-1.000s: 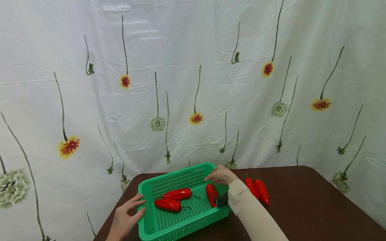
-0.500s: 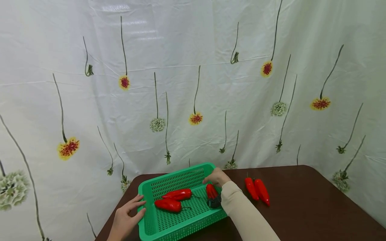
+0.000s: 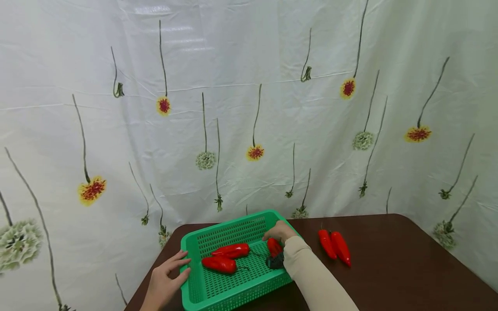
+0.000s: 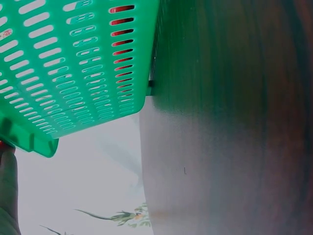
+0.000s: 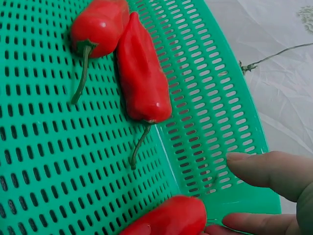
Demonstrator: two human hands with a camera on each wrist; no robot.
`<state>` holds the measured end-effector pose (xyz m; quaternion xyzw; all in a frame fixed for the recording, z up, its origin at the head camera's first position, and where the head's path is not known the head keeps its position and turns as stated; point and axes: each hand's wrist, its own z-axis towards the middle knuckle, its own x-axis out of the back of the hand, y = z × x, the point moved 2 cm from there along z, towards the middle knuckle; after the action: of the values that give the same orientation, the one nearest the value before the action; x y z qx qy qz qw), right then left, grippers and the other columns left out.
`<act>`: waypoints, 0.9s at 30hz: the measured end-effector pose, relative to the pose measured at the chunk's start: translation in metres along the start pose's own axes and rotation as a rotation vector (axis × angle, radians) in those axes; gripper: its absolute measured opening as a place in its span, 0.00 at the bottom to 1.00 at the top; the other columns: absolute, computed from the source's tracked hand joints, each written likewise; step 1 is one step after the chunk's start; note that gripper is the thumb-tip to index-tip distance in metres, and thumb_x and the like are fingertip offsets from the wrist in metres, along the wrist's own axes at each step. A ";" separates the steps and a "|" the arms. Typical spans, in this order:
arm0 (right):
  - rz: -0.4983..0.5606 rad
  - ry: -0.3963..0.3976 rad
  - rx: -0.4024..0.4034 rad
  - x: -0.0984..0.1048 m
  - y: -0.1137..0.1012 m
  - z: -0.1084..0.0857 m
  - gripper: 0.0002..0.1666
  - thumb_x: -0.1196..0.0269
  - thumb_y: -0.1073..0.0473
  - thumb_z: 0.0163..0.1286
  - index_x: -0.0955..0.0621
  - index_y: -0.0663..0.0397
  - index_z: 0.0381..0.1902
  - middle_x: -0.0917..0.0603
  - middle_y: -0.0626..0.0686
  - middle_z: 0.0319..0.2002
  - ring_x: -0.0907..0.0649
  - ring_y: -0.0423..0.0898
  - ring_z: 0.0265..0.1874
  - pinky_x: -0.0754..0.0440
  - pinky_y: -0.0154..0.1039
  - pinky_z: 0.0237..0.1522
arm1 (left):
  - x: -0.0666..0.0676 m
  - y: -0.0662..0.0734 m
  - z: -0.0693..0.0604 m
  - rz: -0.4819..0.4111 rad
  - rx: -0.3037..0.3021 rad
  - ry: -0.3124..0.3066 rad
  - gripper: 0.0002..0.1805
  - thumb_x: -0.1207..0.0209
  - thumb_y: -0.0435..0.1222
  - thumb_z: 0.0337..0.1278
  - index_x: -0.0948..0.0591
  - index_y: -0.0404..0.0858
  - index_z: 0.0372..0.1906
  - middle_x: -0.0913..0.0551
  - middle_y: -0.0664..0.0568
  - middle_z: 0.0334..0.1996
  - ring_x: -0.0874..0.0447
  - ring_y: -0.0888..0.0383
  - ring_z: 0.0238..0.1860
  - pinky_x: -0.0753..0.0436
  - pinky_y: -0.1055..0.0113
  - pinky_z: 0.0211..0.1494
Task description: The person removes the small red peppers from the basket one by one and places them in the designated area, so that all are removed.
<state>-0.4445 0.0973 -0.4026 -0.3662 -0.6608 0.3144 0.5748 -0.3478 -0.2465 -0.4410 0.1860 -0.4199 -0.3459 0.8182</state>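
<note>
And the right hand (image 3: 281, 232) has slid a little left over the last second, dipping lower inside the right end of the green basket (image 3: 241, 289). Its dark wrist strap (image 3: 275, 261) now hides more of the lone pepper (image 5: 171, 218), lying on the basket floor beneath. For the work in hand, that keeps attention on this third pepper inside. Fingers look extended in the right wrist view, one right by the pepper's end; whether it's pinching anything, I can't tell. Over on the left, no shift: the left hand (image 3: 168, 274) rests with loose, spread fingers against the basket's left rim, grasping nothing.

Centre-left of the basket, the back pepper (image 3: 232, 250) and the front pepper (image 3: 219, 264) haven't budged; mesh floor shows between them and the lone one. Outside, right of centre, the slim pepper (image 3: 327, 244) and the broad pepper (image 3: 341, 249) lie side by side, unmoved, on the worktop (image 3: 404, 263). Watch the edges: the basket's right rim stands between hand and that pair, the sleeve (image 3: 311, 268) crosses the lower right of the basket, and there's worktop room farther right.
</note>
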 end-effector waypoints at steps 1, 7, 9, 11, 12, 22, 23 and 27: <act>-0.008 -0.005 -0.001 0.000 0.000 0.000 0.49 0.27 0.63 0.59 0.38 0.76 0.72 0.29 0.71 0.65 0.23 0.55 0.42 0.20 0.47 0.44 | 0.000 0.000 0.000 0.000 -0.004 0.003 0.13 0.28 0.32 0.51 0.10 0.42 0.44 0.13 0.47 0.55 0.23 0.75 0.58 0.12 0.60 0.51; -0.056 -0.025 -0.018 -0.003 0.003 0.003 0.42 0.27 0.63 0.59 0.31 0.73 0.67 0.23 0.60 0.41 0.31 0.47 0.25 0.29 0.39 0.28 | -0.001 0.000 -0.001 -0.004 -0.014 0.011 0.13 0.28 0.31 0.50 0.10 0.41 0.44 0.13 0.46 0.54 0.26 0.79 0.58 0.13 0.57 0.52; -0.085 -0.031 -0.017 -0.003 0.004 0.004 0.36 0.27 0.63 0.58 0.26 0.72 0.62 0.22 0.58 0.39 0.24 0.49 0.29 0.23 0.41 0.30 | -0.001 0.000 -0.001 -0.007 -0.013 0.011 0.13 0.28 0.31 0.50 0.10 0.41 0.44 0.13 0.47 0.54 0.27 0.80 0.58 0.13 0.58 0.52; -0.116 -0.035 -0.014 -0.004 0.005 0.006 0.29 0.27 0.63 0.58 0.22 0.70 0.55 0.19 0.60 0.41 0.19 0.54 0.37 0.18 0.44 0.35 | -0.001 -0.001 -0.001 -0.012 -0.014 0.011 0.13 0.28 0.30 0.50 0.10 0.41 0.44 0.13 0.47 0.54 0.27 0.80 0.58 0.13 0.57 0.52; -0.130 -0.038 -0.011 -0.004 0.006 0.007 0.26 0.27 0.63 0.58 0.21 0.69 0.52 0.19 0.60 0.40 0.18 0.56 0.38 0.17 0.46 0.36 | 0.000 -0.001 0.000 -0.012 -0.012 0.012 0.13 0.28 0.31 0.50 0.10 0.41 0.44 0.13 0.47 0.54 0.27 0.80 0.58 0.13 0.57 0.52; -0.205 -0.058 0.021 -0.006 0.013 0.009 0.08 0.26 0.62 0.58 0.13 0.60 0.35 0.15 0.57 0.41 0.15 0.53 0.37 0.13 0.47 0.39 | 0.000 0.001 0.002 -0.010 0.002 0.001 0.13 0.28 0.32 0.51 0.10 0.41 0.45 0.13 0.47 0.55 0.25 0.77 0.58 0.13 0.57 0.52; -0.207 -0.069 0.024 -0.007 0.014 0.009 0.07 0.26 0.62 0.58 0.12 0.59 0.34 0.15 0.56 0.40 0.15 0.53 0.37 0.13 0.46 0.39 | 0.000 0.001 0.002 -0.010 0.005 -0.001 0.13 0.28 0.32 0.51 0.10 0.41 0.45 0.13 0.47 0.55 0.25 0.76 0.58 0.13 0.57 0.53; -0.221 -0.121 0.038 -0.007 0.016 0.007 0.05 0.27 0.62 0.59 0.12 0.57 0.33 0.14 0.55 0.40 0.16 0.52 0.39 0.13 0.48 0.44 | 0.000 0.001 0.001 -0.010 0.019 -0.010 0.13 0.28 0.32 0.51 0.10 0.42 0.45 0.14 0.47 0.55 0.23 0.72 0.59 0.13 0.60 0.52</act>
<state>-0.4489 0.1003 -0.4206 -0.2606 -0.7244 0.2828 0.5721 -0.3485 -0.2457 -0.4396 0.1940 -0.4265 -0.3471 0.8124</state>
